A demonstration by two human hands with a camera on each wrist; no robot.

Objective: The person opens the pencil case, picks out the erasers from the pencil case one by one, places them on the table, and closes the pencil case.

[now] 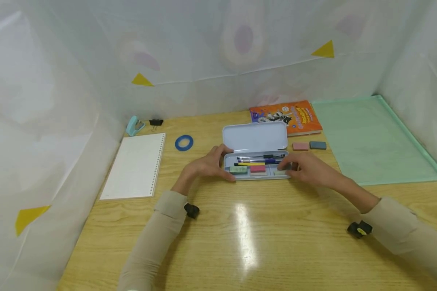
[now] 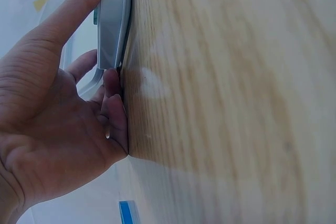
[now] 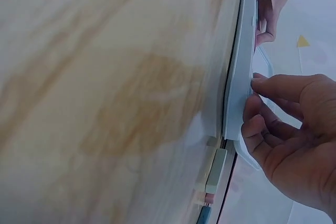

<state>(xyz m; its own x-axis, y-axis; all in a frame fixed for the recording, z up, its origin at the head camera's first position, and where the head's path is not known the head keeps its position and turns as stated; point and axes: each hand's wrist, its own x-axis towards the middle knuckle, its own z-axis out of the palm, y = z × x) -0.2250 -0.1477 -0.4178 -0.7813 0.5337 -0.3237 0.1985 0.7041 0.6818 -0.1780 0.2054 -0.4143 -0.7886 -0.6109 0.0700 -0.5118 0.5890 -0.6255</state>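
A pale blue pencil case (image 1: 255, 178) lies with its lid (image 1: 255, 137) raised at the back. My left hand (image 1: 213, 163) holds the case's left end, thumb at the front corner and fingers behind. At the right end, my right hand (image 1: 309, 167) reaches into the front compartment and pinches a pale green eraser (image 1: 279, 172); its fingertips are partly hidden by the case wall in the right wrist view. Inside, several pens (image 1: 262, 160) lie along the back. A green eraser (image 1: 238, 169) and a pink-and-white eraser (image 1: 257, 170) sit in the front compartments.
Right of the case lie a pink eraser (image 1: 300, 146) and a dark blue-grey eraser (image 1: 318, 145). An orange book (image 1: 302, 117) is behind the lid, beside a green mat (image 1: 382, 141). Leftward are blue tape (image 1: 183, 143), a notebook (image 1: 132, 167), a hole punch (image 1: 134, 126) and a binder clip (image 1: 155, 122).
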